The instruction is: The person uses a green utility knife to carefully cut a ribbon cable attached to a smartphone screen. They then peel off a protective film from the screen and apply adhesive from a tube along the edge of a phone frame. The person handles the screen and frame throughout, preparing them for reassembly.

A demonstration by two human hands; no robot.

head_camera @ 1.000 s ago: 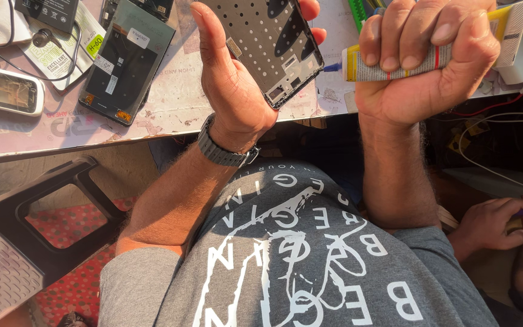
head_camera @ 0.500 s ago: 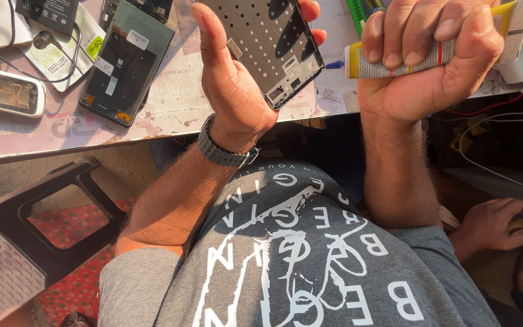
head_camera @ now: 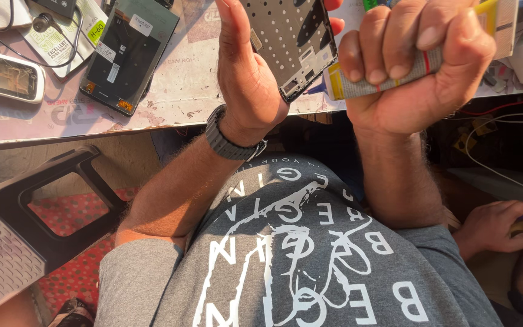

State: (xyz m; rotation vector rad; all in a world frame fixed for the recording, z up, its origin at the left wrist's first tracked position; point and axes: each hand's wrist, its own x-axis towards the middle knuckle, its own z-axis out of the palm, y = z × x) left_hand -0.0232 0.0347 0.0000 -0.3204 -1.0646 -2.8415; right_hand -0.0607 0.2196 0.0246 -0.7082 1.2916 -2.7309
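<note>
Squeezing that glue tube point(head_camera: 413, 63) with a full fist gives you plenty of force but not much finesse, so I'd go easy on the pressure and let the blue nozzle do the work right at the corner of the phone frame point(head_camera: 292, 42). My guess is a thin, even line along the edge beats one fat blob, and keeping the frame tilted steady will help you see where the tip lands.

Your right hand point(head_camera: 413, 66) is clenched tight around the tube, all four fingers wrapped over the top, nozzle pointing left at the frame's lower corner, touching it or just shy of it, hard to say from this angle. Your left hand point(head_camera: 246, 79) is mostly open, thumb straight up along the frame's near side and fingertips peeking out behind its far edge, so it's cradling the frame rather than pinching it. Both things are held up in the air just over the near edge of the tabletop point(head_camera: 171, 112).

A spare display panel point(head_camera: 128, 57) lies flat on the tabletop off to the left, with a small keypad phone point(head_camera: 10, 75) further left. Someone else's hand point(head_camera: 497, 227) is busy at the lower right, well apart from yours.
</note>
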